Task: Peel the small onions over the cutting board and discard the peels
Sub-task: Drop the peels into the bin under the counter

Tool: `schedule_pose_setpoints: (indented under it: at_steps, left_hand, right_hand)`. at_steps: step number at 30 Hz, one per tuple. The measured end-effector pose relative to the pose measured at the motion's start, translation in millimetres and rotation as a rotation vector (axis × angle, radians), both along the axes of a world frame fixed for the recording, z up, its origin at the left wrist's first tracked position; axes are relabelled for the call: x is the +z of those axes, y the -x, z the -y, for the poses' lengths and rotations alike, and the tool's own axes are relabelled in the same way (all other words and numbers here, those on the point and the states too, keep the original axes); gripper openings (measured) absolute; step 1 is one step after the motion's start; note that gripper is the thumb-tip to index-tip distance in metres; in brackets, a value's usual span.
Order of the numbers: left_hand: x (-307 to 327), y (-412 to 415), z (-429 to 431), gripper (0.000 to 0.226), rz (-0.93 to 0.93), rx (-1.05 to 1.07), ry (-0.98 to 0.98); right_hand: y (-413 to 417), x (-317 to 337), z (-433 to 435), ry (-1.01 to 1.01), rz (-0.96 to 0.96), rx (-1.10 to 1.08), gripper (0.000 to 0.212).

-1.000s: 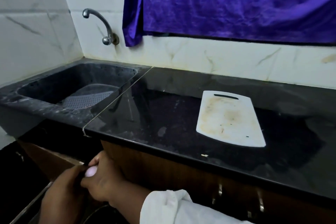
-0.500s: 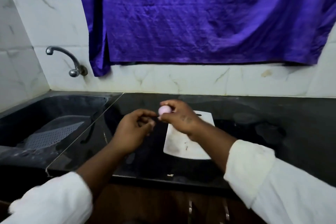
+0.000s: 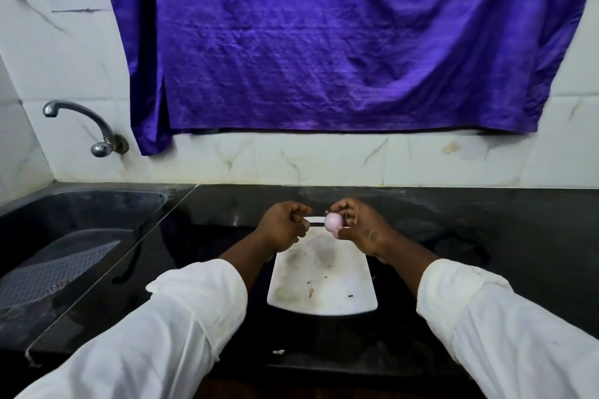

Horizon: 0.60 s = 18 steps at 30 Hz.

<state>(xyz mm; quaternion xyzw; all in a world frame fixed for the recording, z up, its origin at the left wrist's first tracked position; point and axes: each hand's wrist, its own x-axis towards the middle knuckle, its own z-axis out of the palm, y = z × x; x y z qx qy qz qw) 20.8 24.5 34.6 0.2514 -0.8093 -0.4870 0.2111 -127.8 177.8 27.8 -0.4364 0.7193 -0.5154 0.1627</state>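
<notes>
A small pale pink onion sits in the fingertips of my right hand, held above the far end of the white cutting board. My left hand is just left of it, fingers curled closed, thumb and fingers pinched together near the onion; whether they pinch a peel is too small to tell. The board lies on the black counter and carries brown stains and a few dark specks. Both forearms are in white sleeves.
A black sink with a grey perforated mat lies to the left, under a metal tap. A purple cloth hangs on the tiled wall behind. A small pale scrap lies near the counter's front edge.
Both hands rose from below the counter's edge with the onion to above the board. The view swung up and right, so the board now lies straight ahead.
</notes>
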Motion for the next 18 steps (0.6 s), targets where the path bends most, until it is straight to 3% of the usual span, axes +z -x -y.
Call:
schedule_pose_setpoints:
  at_steps: [4, 18]
  left_hand:
    - [-12.6, 16.5, 4.4, 0.041, 0.005, -0.019, 0.039]
    - [-39.0, 45.7, 9.7, 0.015, 0.026, -0.002, 0.273]
  right_hand:
    - [12.0, -12.4, 4.1, -0.035, -0.047, 0.045, 0.04]
    - [49.1, -35.2, 25.6, -0.03, 0.004, 0.159, 0.046]
